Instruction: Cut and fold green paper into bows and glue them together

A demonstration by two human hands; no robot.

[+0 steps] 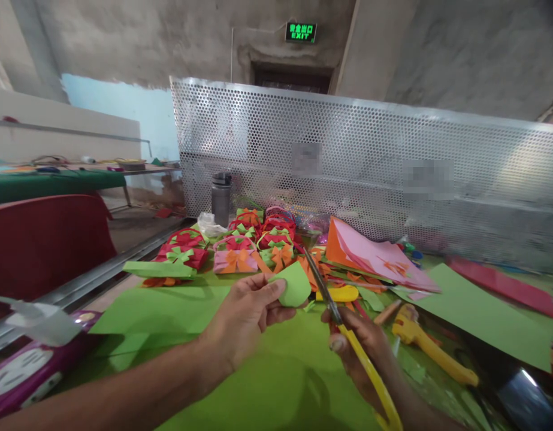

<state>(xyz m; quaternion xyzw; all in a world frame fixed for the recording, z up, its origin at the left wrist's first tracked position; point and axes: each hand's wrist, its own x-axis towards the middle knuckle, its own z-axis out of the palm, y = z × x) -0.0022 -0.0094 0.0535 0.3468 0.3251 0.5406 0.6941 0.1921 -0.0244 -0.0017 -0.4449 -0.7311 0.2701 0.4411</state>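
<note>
Between thumb and fingers my left hand (247,311) pinches a small light-green paper piece (296,286) with a rounded edge. My right hand (363,341) is closed round a pair of scissors (325,286) with yellow handles, blades pointing up and away from me. The blades stand just right of the paper piece and look nearly closed; whether they touch it I cannot tell. Beyond my hands sit several small paper handbags with bows, among them a pink one (235,261) and a red one (199,258). A green sheet (163,308) lies left of my left hand.
At right lie a yellow glue gun (431,347), a large green sheet (487,314) and stacked pink and orange sheets (370,251). A grey bottle (221,200) stands before a perforated metal screen (348,155). A purple pack (33,371) is at left, near a red chair (47,245).
</note>
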